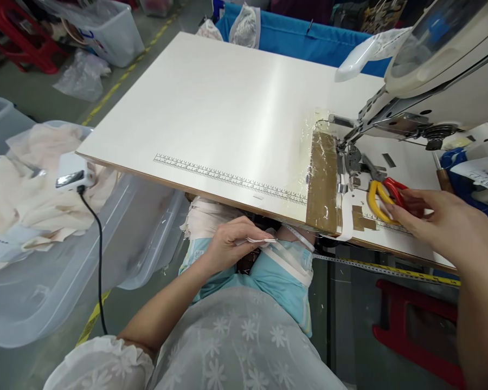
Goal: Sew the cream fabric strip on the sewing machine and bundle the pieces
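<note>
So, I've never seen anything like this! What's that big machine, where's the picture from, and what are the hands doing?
There's just one picture, from a camera worn on the person's head, looking forward and down. No robot here, just two bare hands! The big thing on the right looks like a sewing machine. The white table has a ruler printed on it and a patch of brown tape. The left hand pinches a thin pale strip between its fingers. The right hand is at the red and yellow handles of some scissors. I can't tell how firmly it's gripping.
</note>
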